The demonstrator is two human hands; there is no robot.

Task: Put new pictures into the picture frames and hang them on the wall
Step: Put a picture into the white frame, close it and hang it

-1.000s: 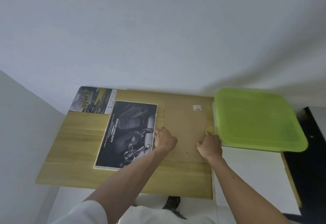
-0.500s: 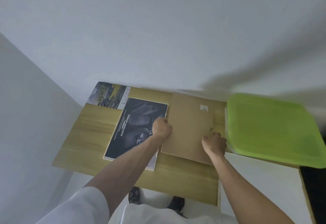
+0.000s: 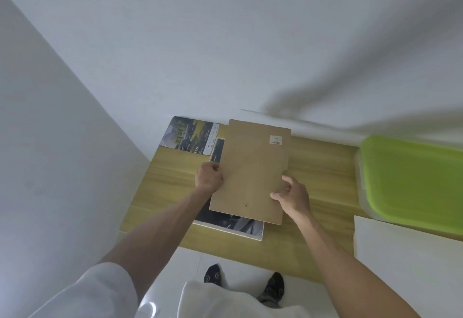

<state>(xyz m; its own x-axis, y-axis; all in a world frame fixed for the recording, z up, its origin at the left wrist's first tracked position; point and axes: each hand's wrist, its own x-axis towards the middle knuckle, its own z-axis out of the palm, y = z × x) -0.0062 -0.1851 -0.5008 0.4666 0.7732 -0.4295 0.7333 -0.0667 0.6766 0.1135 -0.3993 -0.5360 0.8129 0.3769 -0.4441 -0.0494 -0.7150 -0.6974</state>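
Plain home corner: wooden table [image 3: 318,167], white walls [image 3: 225,42], tiled floor [image 3: 175,267].

Nothing really readable here. The brown backing board [image 3: 250,170] has a small white sticker [image 3: 275,139], and the landscape print [image 3: 190,134] has some white lettering, both too blurry to read.

Backing board [image 3: 251,170] covers table [image 3: 323,165] centre, over dark print [image 3: 235,223]; both hands at its side edges. Bare wood at 9 o'clock of board and at 3 o'clock, up to green lid [image 3: 411,182]. Lid blocks far 3 o'clock. Landscape print [image 3: 190,135] lies at 11 o'clock. Wall [image 3: 225,42] closes 12 o'clock. White sheet [image 3: 400,247] at 4 o'clock.
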